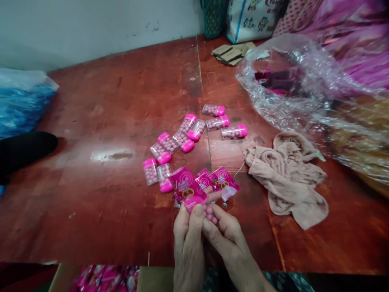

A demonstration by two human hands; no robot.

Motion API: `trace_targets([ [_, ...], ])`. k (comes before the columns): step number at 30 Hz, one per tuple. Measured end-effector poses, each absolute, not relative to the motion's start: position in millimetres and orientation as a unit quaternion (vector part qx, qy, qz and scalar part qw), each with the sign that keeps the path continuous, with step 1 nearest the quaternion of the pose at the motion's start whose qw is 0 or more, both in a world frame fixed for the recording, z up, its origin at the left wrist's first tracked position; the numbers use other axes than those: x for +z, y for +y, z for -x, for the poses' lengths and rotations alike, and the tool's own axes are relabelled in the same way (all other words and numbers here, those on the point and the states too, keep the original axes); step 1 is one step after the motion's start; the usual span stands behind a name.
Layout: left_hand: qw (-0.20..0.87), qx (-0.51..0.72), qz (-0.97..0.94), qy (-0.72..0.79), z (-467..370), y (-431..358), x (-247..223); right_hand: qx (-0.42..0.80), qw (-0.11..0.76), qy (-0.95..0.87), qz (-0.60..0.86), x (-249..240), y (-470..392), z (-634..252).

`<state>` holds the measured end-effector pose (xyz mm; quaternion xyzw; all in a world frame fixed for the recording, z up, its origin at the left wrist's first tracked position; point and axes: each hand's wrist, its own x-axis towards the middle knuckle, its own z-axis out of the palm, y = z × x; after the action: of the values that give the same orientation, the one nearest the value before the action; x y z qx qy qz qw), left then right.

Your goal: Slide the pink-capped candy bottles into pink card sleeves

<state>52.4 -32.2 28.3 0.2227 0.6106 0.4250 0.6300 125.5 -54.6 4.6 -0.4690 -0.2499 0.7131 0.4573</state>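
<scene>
Bead container (210,215): over the table's (106,219) near side, pink cap (193,202) pointing far-left, long axis slanting
Left hand (189,237), right hand (229,235): fingers clamped on container
Surface: reddish, scuffed, glossy
Wall (100,28): pale, behind

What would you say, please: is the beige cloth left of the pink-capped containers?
No, the beige cloth lies right of the pink-capped containers.
</scene>
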Motion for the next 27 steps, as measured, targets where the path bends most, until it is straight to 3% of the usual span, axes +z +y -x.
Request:
trace_targets([
  [4, 0.680, 0.439, -0.214, 0.546, -47, -31, 26, 0.616, 0.427, -0.356, 0.557, 10, -49, -139],
  [9, 0.638, 0.404, -0.307, 0.579, -44, -30, 28, 0.465, 0.481, -0.428, 0.608, 21, -36, -154],
  [18, 0.663, 0.369, -0.351, 0.549, -43, -38, 23, 0.674, 0.520, -0.185, 0.491, -3, -35, -140],
  [27, 0.636, 0.348, -0.356, 0.589, -42, -33, 29, 0.689, 0.542, -0.169, 0.450, 3, -33, -138],
])
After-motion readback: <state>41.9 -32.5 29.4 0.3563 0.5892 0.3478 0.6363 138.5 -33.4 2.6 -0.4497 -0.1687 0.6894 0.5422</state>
